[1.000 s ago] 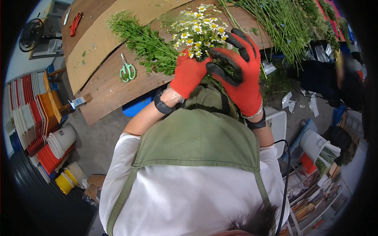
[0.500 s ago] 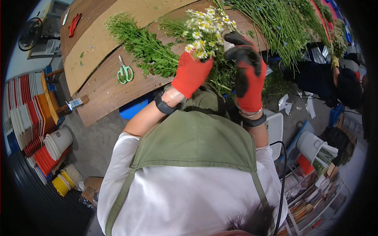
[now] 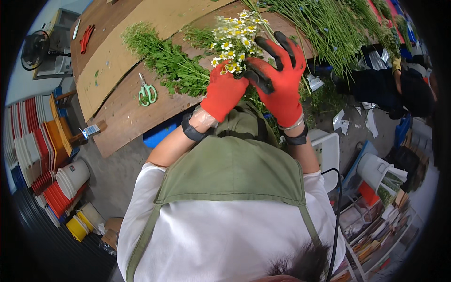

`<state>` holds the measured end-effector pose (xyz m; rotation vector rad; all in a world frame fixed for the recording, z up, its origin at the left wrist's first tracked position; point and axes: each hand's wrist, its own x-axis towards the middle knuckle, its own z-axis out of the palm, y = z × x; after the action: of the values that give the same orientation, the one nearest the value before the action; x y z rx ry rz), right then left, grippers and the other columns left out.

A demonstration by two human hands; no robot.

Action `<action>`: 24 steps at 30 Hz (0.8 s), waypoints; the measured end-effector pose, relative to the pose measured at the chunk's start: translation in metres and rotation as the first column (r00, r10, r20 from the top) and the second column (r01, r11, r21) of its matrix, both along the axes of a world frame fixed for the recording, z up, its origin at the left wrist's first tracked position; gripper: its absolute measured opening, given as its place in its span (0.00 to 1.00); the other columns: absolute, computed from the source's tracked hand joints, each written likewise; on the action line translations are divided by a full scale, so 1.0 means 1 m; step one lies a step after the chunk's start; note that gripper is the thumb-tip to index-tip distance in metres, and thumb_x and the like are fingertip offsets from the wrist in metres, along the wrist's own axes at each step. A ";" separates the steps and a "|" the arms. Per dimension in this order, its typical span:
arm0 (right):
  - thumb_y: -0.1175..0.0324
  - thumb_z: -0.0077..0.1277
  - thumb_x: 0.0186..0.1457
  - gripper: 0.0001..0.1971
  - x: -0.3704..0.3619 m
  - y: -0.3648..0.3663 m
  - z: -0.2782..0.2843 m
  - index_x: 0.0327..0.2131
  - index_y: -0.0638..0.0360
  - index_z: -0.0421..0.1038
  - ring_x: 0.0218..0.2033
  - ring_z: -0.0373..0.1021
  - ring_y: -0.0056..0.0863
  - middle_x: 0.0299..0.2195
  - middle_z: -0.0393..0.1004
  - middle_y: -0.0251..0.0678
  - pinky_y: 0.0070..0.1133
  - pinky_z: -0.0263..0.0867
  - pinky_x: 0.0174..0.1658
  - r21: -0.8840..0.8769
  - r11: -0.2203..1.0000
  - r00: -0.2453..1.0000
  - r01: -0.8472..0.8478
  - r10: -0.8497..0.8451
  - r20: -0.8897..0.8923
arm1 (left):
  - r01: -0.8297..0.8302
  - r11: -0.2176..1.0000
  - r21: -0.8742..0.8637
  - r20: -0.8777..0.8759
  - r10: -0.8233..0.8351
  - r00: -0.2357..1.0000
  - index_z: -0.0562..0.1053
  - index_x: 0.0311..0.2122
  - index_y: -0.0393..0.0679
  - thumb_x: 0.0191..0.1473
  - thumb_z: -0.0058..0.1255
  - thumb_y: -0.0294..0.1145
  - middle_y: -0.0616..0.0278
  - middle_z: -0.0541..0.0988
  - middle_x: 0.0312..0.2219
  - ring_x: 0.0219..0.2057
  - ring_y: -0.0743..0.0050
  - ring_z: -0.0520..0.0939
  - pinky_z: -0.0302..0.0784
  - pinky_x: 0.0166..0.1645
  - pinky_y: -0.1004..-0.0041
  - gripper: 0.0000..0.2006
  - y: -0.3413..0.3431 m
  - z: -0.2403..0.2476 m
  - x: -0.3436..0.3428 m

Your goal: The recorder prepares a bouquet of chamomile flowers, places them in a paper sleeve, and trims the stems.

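The bunch of white-and-yellow flowers sits at twelve o'clock, already gathered in the left hand, fingers curled around it, tips hidden; no tie shows, and leafy stems lie unheld toward its eight. Its blooms point to twelve, long axis six-to-twelve. The right hand spreads bent fingers beside it; whether they pinch anything, I cannot tell

Head-worn fisheye's looking down, sitting close over the apron, catching the counter up top; edges are bending, rim's probably hiding detail.
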<state>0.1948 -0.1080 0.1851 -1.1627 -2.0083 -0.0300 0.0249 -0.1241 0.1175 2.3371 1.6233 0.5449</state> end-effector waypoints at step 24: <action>0.65 0.52 0.60 0.26 0.147 -0.106 -0.233 0.61 0.65 0.65 0.56 0.70 0.42 0.56 0.73 0.45 0.34 0.62 0.63 -0.136 0.969 0.965 -0.206 0.224 0.136 | 0.310 0.948 0.072 0.518 -0.301 0.801 0.75 0.53 0.42 0.53 0.59 0.34 0.51 0.76 0.53 0.53 0.47 0.77 0.72 0.59 0.57 0.21 -0.057 -0.006 0.059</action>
<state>0.3415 -0.2141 -0.0483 -1.0353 -2.2884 0.1185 0.0835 -0.1815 0.1111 2.1136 0.9731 0.9809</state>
